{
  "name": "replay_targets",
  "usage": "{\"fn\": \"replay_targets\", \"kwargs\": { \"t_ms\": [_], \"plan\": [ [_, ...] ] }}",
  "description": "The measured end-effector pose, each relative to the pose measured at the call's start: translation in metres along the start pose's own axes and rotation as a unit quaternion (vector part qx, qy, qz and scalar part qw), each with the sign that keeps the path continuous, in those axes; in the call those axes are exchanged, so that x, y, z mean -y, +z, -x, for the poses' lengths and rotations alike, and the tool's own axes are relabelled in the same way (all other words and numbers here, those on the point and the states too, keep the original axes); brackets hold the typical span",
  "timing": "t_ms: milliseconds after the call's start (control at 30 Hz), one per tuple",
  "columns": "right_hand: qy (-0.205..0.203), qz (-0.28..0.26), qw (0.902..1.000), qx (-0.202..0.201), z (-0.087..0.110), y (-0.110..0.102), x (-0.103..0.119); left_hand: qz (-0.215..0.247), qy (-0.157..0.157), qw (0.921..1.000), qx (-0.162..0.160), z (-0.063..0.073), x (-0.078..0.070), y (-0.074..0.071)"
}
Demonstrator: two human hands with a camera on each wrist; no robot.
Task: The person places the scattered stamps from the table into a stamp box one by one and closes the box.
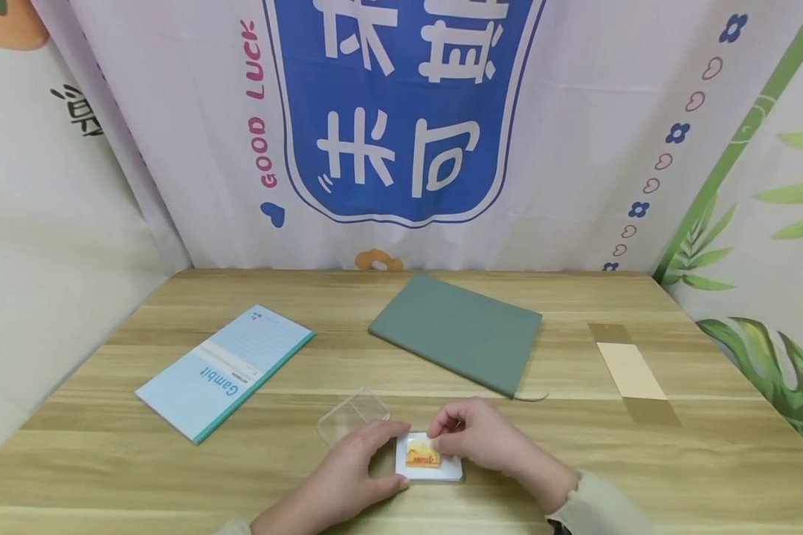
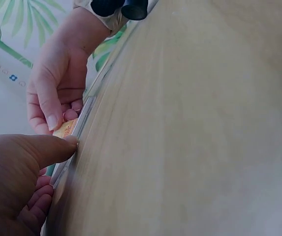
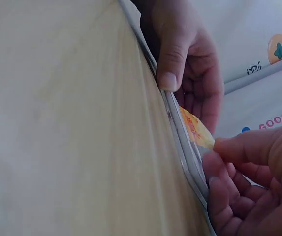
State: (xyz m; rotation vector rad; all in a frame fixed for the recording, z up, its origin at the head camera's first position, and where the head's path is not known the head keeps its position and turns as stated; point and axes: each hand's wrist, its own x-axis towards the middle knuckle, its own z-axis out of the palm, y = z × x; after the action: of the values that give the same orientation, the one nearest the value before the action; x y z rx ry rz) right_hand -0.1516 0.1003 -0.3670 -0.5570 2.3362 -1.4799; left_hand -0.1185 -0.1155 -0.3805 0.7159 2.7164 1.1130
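A white square stack [image 1: 450, 469] lies flat on the table in what looks like a shallow clear tray. On it is a small yellow piece [image 1: 420, 455] with red print, like a sticker. My left hand [image 1: 341, 472] grips the stack across its left side, thumb on the near edge and a finger on the far edge. My right hand [image 1: 478, 438] pinches the yellow piece at its right edge between thumb and finger; in the right wrist view that yellow piece [image 3: 194, 127] stands partly raised. A clear plastic lid [image 1: 364, 405] lies beyond my left hand, partly covered by it.
A light blue notebook [image 1: 224, 371] lies at the left, and a dark green notebook [image 1: 458, 331] with a ribbon end [image 1: 531, 397] lies beyond the hands. A beige strip [image 1: 632, 370] with brown ends is on the table at the right. Printed curtains [image 1: 575, 148] hang behind the table.
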Motion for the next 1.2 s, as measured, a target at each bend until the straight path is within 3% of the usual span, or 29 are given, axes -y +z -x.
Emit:
{"fn": "replay_targets", "kwargs": {
  "t_ms": [233, 767, 1200],
  "plan": [
    [-0.012, 0.049, 0.9985, -0.021, -0.002, 0.007, 0.001, 0.005, 0.004, 1.0000, 0.000, -0.001, 0.002, 0.001],
    [-0.030, 0.104, 0.9932, -0.045, -0.006, 0.016, 0.003, -0.002, 0.009, 0.9999, -0.008, 0.000, 0.000, 0.000],
    [-0.011, 0.061, 0.9973, -0.040, 0.004, 0.003, 0.001, -0.003, 0.013, 0.9999, -0.005, 0.000, 0.000, 0.000]
  ]
}}
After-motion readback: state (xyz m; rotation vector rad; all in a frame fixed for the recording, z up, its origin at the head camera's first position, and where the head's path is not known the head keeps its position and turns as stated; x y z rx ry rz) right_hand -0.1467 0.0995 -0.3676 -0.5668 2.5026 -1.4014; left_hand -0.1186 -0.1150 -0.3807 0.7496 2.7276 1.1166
